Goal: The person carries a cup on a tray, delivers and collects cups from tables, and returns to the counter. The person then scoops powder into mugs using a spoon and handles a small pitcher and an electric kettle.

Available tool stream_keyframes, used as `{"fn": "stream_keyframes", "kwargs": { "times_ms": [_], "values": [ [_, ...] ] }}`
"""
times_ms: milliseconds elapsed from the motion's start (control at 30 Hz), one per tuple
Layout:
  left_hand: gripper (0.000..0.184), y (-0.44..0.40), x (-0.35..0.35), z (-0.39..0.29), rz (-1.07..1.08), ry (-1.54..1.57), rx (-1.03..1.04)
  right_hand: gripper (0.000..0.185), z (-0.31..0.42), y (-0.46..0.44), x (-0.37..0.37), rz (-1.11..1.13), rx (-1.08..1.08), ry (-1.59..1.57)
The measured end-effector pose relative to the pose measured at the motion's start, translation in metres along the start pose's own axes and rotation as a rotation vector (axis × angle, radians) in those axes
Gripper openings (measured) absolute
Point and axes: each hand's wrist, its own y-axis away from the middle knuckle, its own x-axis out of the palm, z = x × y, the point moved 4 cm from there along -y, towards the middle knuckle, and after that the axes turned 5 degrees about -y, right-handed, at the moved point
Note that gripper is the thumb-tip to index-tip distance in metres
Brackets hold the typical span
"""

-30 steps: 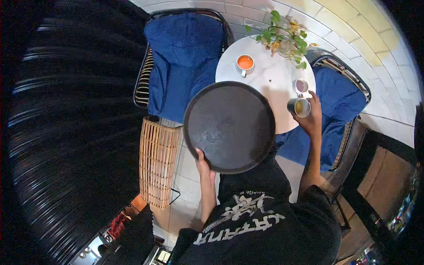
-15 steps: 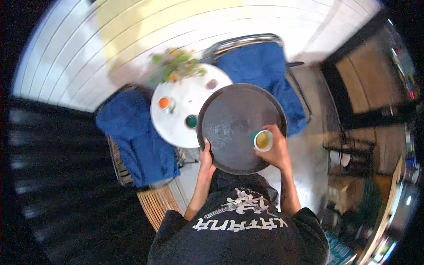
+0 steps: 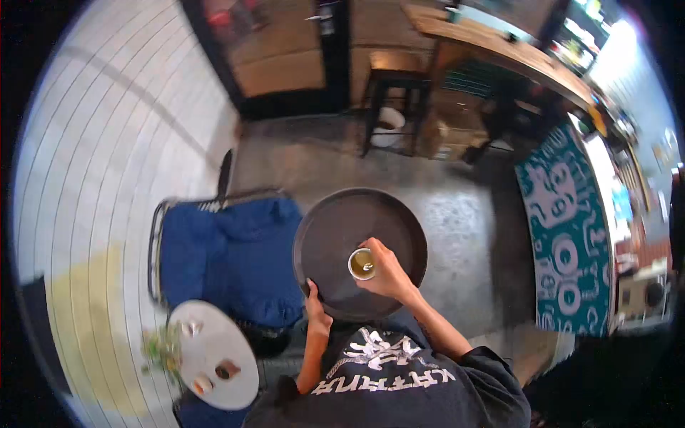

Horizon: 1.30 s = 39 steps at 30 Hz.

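My left hand (image 3: 318, 314) grips the lower left rim of a round dark brown serving tray (image 3: 335, 221), thumb on top. The fingers beneath the tray are hidden. Over the tray's middle, my right hand (image 3: 387, 271) is closed around a small white-rimmed cup (image 3: 362, 265) holding a yellowish-green liquid. Whether the cup's base touches the tray cannot be seen. No other item shows on the tray.
At lower left stands a round white table (image 3: 242, 381) with several cups and a plant (image 3: 163, 351). A blue-cushioned chair (image 3: 228, 260) is beside it. Ahead are a stool (image 3: 396, 64) and glass door (image 3: 275, 64); a teal-patterned counter (image 3: 567, 242) stands right.
My view has swung right, so the white table now sits at lower left and the door and counter have come into sight. Both hands keep their holds on tray and cup.
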Motion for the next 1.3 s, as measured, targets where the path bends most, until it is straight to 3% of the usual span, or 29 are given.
{"fn": "stream_keyframes", "kwargs": {
  "times_ms": [67, 100, 133, 300, 333, 367, 500, 567, 633, 667, 800, 933, 1033, 1100, 1167, 1267, 1300],
  "values": [
    [0.065, -0.017, 0.021, -0.007, 0.070, -0.063, -0.106, 0.054, -0.009, 0.000, -0.014, -0.105, 0.042, -0.003],
    [0.065, -0.023, 0.080, 0.018, 0.112, -0.090, -0.136, 0.054, -0.033, 0.000, -0.074, -0.153, 0.065, 0.020],
    [0.065, -0.029, 0.092, 0.010, 0.166, -0.161, -0.127, 0.054, -0.034, -0.002, -0.083, -0.175, 0.101, 0.024],
    [0.066, -0.073, 0.094, -0.100, 0.215, -0.288, -0.118, 0.051, 0.003, -0.067, -0.032, -0.291, 0.176, 0.059],
    [0.066, -0.062, 0.171, -0.012, 0.191, -0.364, -0.042, 0.051, -0.076, -0.029, -0.126, -0.329, 0.160, 0.001],
    [0.066, 0.003, 0.230, 0.083, 0.198, -0.403, 0.008, 0.051, -0.106, 0.056, -0.226, -0.365, 0.149, -0.004],
    [0.062, -0.120, 0.222, 0.008, 0.397, -0.185, -0.053, 0.057, -0.102, -0.061, -0.172, -0.390, 0.160, -0.074],
    [0.060, -0.189, 0.206, -0.040, 0.386, -0.174, -0.030, 0.060, -0.100, -0.128, -0.138, -0.363, 0.191, -0.082],
    [0.059, -0.209, 0.220, -0.058, 0.320, -0.211, -0.126, 0.063, -0.105, -0.160, -0.141, -0.417, 0.129, -0.078],
    [0.059, -0.179, 0.257, -0.099, 0.236, -0.294, 0.009, 0.063, -0.110, -0.176, -0.139, -0.409, 0.135, -0.101],
    [0.061, -0.205, 0.288, -0.150, 0.141, -0.469, 0.143, 0.058, -0.114, -0.240, -0.131, -0.373, 0.089, -0.273],
    [0.063, -0.271, 0.299, -0.152, 0.138, -0.479, 0.214, 0.057, -0.159, -0.292, -0.130, -0.366, 0.075, -0.298],
    [0.065, -0.300, 0.326, -0.153, -0.041, -0.463, 0.050, 0.058, -0.193, -0.331, -0.141, -0.362, 0.080, -0.300],
    [0.067, -0.313, 0.353, -0.152, 0.002, -0.445, 0.086, 0.059, -0.214, -0.361, -0.158, -0.320, 0.124, -0.285],
    [0.063, -0.337, 0.365, -0.145, -0.089, -0.483, 0.054, 0.060, -0.235, -0.387, -0.176, -0.279, 0.173, -0.267],
    [0.058, -0.373, 0.393, -0.132, -0.049, -0.175, -0.076, 0.061, -0.263, -0.432, -0.221, -0.275, 0.132, -0.244],
    [0.062, -0.389, 0.392, -0.128, -0.047, -0.202, 0.000, 0.062, -0.272, -0.444, -0.238, -0.260, 0.176, -0.281]
  ]
}}
